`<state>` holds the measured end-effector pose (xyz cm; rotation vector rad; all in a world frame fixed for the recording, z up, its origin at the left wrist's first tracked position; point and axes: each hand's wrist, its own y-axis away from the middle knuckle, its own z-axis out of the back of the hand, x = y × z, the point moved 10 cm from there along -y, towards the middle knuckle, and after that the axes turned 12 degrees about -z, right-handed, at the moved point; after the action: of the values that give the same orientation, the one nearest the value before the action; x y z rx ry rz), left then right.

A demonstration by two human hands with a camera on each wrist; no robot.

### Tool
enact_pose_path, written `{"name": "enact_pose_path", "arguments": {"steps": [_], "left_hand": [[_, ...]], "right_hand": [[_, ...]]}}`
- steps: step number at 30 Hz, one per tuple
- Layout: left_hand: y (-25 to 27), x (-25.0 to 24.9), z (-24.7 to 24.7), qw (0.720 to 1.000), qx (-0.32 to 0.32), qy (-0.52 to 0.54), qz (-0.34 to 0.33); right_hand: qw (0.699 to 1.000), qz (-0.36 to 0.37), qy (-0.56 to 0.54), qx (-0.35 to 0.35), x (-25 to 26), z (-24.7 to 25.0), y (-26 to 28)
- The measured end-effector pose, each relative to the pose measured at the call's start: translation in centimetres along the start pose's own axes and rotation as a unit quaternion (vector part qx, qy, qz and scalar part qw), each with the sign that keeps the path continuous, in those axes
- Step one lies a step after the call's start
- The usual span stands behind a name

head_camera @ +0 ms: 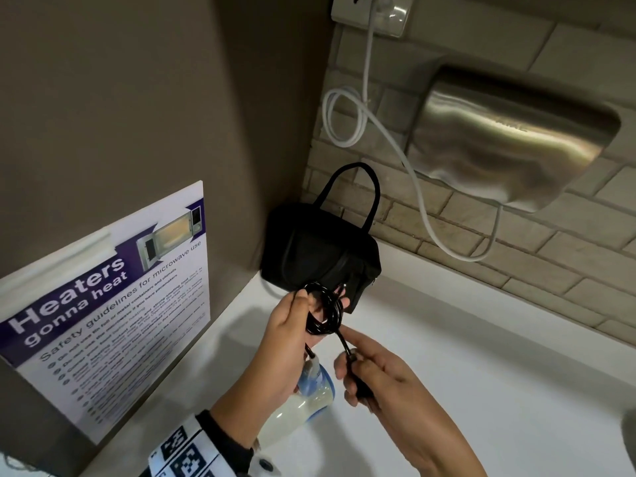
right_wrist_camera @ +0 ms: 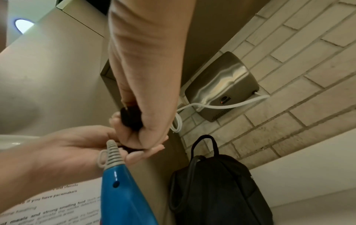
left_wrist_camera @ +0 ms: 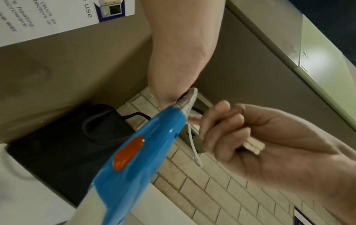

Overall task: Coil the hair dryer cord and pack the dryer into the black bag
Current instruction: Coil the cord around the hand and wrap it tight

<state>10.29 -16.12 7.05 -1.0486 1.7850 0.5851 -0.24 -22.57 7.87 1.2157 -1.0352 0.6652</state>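
Note:
My left hand (head_camera: 289,325) grips a coil of the dryer's black cord (head_camera: 327,309) just in front of the black bag (head_camera: 320,256). The bag stands in the corner of the white counter with its handle up. From the coil the cord drops to the blue and white hair dryer (head_camera: 309,390), which is below my left wrist; its blue handle (left_wrist_camera: 134,152) has an orange switch. My right hand (head_camera: 361,370) is curled round the cord's plug end (right_wrist_camera: 131,118), close to the right of the coil. The plug's prongs (left_wrist_camera: 252,147) stick out of that fist.
A steel hand dryer (head_camera: 509,139) is fixed to the brick wall at the right, with its white cable (head_camera: 344,118) looping up to a socket (head_camera: 371,12). A microwave safety poster (head_camera: 103,304) hangs on the left wall. The white counter (head_camera: 481,339) stretches to the right.

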Motion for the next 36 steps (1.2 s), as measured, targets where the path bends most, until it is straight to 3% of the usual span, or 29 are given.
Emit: {"name": "enact_pose_path", "arguments": {"steps": [6,11,16,20,24,29,32,36], "left_hand": [[-2.1,-1.8,1.3,0.988,-0.064,0.138,-0.032],[-1.9,-1.9,0.5,0.990,-0.044,0.128,-0.031],[-1.2,-1.9,-0.9,0.998,-0.005,0.027,-0.051],[-0.5,-1.8,-1.7,0.997,0.022,-0.049,-0.057],[0.5,-2.3,-2.3,0.988,0.041,-0.133,-0.067],[0.8,-2.9,-2.3,0.995,0.037,-0.085,-0.048],[0.5,-2.6,-2.6,0.999,0.036,-0.003,-0.037],[-0.8,-2.3,-1.6,0.998,-0.003,0.056,-0.042]], "right_hand": [[0.989,0.010,0.129,-0.071,-4.1,0.8,0.3],[0.971,-0.022,0.229,-0.064,-6.4,0.3,0.2],[0.992,-0.033,0.121,-0.029,-4.1,0.2,-0.6],[0.998,-0.007,0.028,-0.048,-0.9,0.4,-1.1],[0.995,0.032,0.004,-0.091,2.6,0.4,-0.9],[0.994,0.047,0.045,-0.086,3.4,-1.0,-1.3],[0.997,0.040,0.004,-0.073,3.1,-1.4,-0.9],[0.996,0.026,0.007,-0.090,2.7,-1.2,-0.3]]}}
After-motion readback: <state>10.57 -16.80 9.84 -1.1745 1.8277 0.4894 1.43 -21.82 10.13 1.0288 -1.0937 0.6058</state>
